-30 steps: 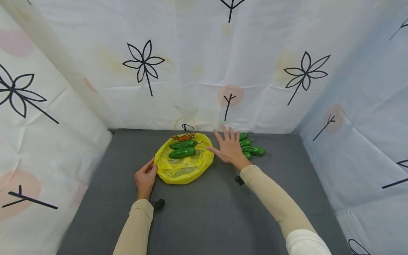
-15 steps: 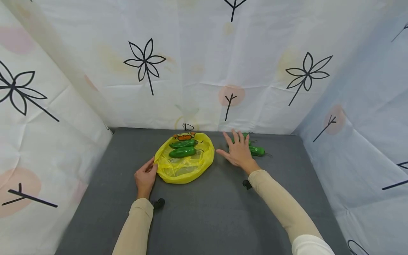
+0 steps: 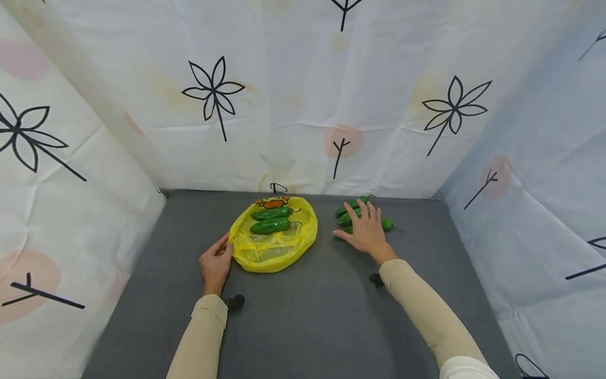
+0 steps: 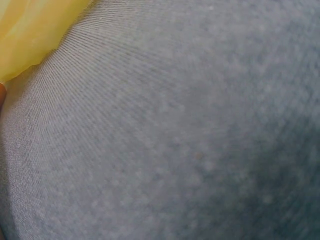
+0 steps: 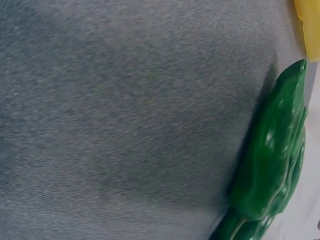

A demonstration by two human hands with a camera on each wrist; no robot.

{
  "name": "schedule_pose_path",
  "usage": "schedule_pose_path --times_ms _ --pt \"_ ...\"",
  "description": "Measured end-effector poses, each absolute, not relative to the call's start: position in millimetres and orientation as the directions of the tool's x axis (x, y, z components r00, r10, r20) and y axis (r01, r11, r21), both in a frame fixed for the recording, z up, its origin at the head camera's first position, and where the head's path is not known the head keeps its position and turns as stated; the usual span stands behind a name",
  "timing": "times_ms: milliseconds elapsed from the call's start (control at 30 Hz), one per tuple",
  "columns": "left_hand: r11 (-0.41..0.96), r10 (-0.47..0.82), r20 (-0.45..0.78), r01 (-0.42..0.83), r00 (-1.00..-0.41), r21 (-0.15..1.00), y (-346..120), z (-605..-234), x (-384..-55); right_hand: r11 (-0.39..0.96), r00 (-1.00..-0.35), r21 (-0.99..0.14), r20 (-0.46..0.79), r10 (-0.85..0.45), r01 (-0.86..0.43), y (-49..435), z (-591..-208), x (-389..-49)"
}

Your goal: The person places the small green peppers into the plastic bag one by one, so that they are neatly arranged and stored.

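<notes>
The head view showed the left hand (image 3: pixel 216 265) pinching the left edge of a yellow bag (image 3: pixel 265 266), which lay open on the gray table (image 3: pixel 303 326) with two green peppers (image 3: pixel 271 226) inside. To the bag's right, well apart, the right hand (image 3: pixel 368 237) was spread over some loose green peppers (image 3: pixel 352 203); whether it touched them could not be told. Since these lay close together, a grasp at one might roll its neighbours away or gather two at once. The bag's slack film could fold inward if a pepper snagged its unheld right side.

The left wrist view caught only a corner of the bag over the table, so the pinch could not be confirmed there.

The right wrist view showed glossy peppers lying against one another; on such smooth skin, a loose grip might slip.
</notes>
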State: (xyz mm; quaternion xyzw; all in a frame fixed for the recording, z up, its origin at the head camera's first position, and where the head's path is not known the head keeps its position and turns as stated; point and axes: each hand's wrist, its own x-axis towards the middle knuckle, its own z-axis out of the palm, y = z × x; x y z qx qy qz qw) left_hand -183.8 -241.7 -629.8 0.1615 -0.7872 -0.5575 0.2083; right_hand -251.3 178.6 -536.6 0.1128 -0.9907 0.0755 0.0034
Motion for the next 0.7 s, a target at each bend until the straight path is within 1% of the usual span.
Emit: schedule_pose_path --times_ms 133,400,700 --pt "0.327 -0.487 0.147 -0.024 -0.861 0.945 -242 -629 -184 0.962 -0.976 -0.169 0.016 -0.216 -0.215 185 -539 -248" --pt "0.334 -0.488 0.15 -0.025 -0.86 0.942 -240 -629 -185 0.96 -0.974 -0.167 0.01 -0.227 -0.226 195 -546 -239" --pt "0.335 -0.476 0.163 -0.007 -0.864 0.942 -241 -628 -183 0.946 -0.984 -0.273 0.017 -0.176 -0.174 202 -557 -236"
